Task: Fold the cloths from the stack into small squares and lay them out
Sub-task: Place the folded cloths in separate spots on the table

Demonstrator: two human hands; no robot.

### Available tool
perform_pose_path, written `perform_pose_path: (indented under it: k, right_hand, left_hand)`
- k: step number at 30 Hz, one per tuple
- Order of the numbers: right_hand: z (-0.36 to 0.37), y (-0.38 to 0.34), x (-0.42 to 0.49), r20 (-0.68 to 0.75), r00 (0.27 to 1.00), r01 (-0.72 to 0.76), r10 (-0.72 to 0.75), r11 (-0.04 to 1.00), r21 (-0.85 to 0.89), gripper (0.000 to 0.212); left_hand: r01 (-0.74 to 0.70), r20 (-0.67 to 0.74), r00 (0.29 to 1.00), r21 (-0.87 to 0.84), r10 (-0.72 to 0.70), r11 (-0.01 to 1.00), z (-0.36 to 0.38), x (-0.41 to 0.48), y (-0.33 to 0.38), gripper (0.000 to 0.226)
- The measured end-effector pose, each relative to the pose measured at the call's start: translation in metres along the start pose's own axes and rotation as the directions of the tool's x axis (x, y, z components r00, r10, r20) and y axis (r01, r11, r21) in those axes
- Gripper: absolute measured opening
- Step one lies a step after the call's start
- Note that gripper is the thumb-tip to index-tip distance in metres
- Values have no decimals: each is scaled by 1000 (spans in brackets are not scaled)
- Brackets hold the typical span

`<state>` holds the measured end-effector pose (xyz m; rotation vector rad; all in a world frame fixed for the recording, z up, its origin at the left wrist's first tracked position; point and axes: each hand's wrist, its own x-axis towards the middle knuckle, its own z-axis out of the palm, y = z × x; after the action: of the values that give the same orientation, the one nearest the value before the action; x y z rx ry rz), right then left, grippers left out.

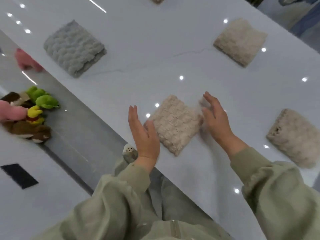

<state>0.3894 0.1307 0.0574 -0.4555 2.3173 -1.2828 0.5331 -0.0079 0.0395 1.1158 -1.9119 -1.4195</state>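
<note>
Hands were both open, fingers straight and nothing gripped: the left hand [143,132] stood on edge against the left corner of the fluffy beige folded square cloth [173,123], and the right hand [216,118] hovered flat just beside its right corner, a bit blurred, so it's hard to say whether it was touching. So the cloth sat dead between the two palms, close to the near edge of the glossy white table [155,75], with its sides running along that edge. It looked pretty much square, no real long axis to speak of, and neither hand was meaningfully nearer. Any squaring-up would probably be an even squeeze from both sides. The fluffy grey folded cloth [74,48] lay well apart up left, and two more folded beige cloths [240,41] [296,137] were laid out off to the right. The stack itself wasn't in view.
</note>
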Motion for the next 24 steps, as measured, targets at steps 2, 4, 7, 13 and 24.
perform_pose_path:
  k: [2,4,7,13,24]
  right_hand:
    - [-4,-3,15,105,994,22,-25,999,26,53]
    - [-3,-6,27,198,979,48,-53,998,29,51]
    - [2,-9,38,289,953,90,-91,996,17,54]
    - [19,-17,43,402,906,111,-135,990,84,47]
    - [21,-14,38,424,891,119,-163,985,128,52]
  left_hand:
    - [55,-127,990,-49,-61,997,12,-24,2,54]
    - [87,-200,974,-96,-104,992,27,-42,4,58]
    - [140,-244,952,-191,-185,972,48,-57,10,60]
    - [119,-313,929,-255,-198,960,70,-44,11,70]
    - [184,-357,896,-240,-263,953,67,-45,10,67]
